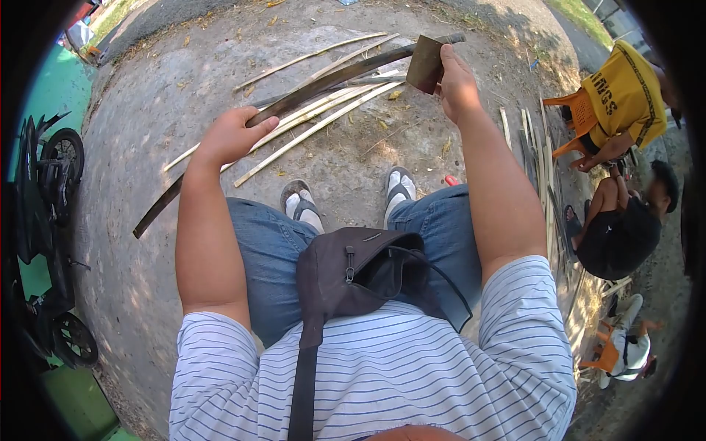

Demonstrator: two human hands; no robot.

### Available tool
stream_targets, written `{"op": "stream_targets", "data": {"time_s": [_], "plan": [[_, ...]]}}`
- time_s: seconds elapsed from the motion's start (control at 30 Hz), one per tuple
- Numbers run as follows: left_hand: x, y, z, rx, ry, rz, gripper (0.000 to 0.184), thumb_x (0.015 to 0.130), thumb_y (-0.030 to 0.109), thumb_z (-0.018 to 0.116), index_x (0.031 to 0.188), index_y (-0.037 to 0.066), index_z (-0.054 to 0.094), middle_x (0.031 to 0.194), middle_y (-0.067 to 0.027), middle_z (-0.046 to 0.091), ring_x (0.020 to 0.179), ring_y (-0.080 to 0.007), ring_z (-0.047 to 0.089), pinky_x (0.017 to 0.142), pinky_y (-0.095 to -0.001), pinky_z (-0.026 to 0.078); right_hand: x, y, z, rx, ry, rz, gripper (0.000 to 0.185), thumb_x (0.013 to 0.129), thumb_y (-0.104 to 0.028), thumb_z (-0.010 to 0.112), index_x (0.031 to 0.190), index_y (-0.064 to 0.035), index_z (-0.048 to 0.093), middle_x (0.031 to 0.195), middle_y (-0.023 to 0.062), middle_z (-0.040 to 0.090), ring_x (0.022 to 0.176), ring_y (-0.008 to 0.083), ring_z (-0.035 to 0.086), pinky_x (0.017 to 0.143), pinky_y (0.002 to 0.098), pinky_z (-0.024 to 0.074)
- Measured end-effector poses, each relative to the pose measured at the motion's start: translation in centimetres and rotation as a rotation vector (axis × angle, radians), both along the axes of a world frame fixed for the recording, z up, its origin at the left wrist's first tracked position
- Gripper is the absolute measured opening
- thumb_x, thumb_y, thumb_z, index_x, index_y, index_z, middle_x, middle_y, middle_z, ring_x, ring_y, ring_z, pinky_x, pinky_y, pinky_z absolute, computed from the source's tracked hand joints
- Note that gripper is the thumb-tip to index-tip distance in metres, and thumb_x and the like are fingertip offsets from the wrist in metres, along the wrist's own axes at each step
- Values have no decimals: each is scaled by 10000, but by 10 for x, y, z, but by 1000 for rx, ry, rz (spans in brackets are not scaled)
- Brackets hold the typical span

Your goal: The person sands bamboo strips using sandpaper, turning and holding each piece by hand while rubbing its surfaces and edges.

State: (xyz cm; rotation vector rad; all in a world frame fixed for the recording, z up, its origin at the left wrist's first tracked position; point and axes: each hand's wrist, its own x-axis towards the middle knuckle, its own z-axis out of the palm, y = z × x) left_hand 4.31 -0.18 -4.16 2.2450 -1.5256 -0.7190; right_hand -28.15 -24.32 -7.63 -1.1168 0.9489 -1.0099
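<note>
My left hand is closed around a long, dark, slightly curved bamboo strip, thumb along its upper side. The strip slants from the lower left up to the far right, past my right hand. A flat, brownish rectangular plate is gripped in my right hand, thumb on its near edge. It overlaps the strip close to the far end; whether they touch, I cannot tell. Several pale bamboo strips lie on the ground beneath and beyond my hands.
More strips lie on the right. One person in yellow sits on an orange chair; another in black and one in white are nearby. A motorcycle stands left. A small red object lies near my foot.
</note>
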Motion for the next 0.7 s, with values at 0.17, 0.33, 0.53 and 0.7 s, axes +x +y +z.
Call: {"op": "stream_targets", "data": {"time_s": [0.17, 0.33, 0.53, 0.7], "plan": [[1, 0, -3, -4, 12, 7, 581, 927, 561, 700, 999, -14, 733, 792, -139, 668, 754, -244, 633, 704, -395, 497, 1, -1, -1, -10, -7, -13, 469, 1090, -445, 512, 1360, -73, 605, 1217, 46, 694, 1035, 187, 677, 874, 388, 548], [-2, 1, 2, 3, 1, 4, 585, 924, 565, 700, 994, -14, 732, 776, -130, 665, 733, -237, 627, 688, -391, 494, 2, 2, 1, -1, -10, -22, 473, 1092, -445, 509, 1368, -71, 599, 1217, 45, 695, 1039, 186, 674, 873, 389, 545], [-4, 1, 4, 18, 13, 10, 575, 930, 556, 699, 996, -14, 735, 772, -132, 663, 725, -237, 623, 686, -390, 491, 0, -1, -2, -15, 23, -10, 473, 1096, -449, 498, 1360, -70, 603, 1226, 35, 684, 1039, 175, 669, 871, 386, 540], [0, 3, 6, -3, 21, -13, 564, 941, 538, 695, 1008, -20, 738, 804, -147, 675, 767, -237, 632, 715, -393, 495, 2, -1, -3, -10, 44, -17, 467, 1087, -471, 507, 1350, -100, 616, 1209, 19, 683, 1014, 163, 663, 856, 377, 524]]}}
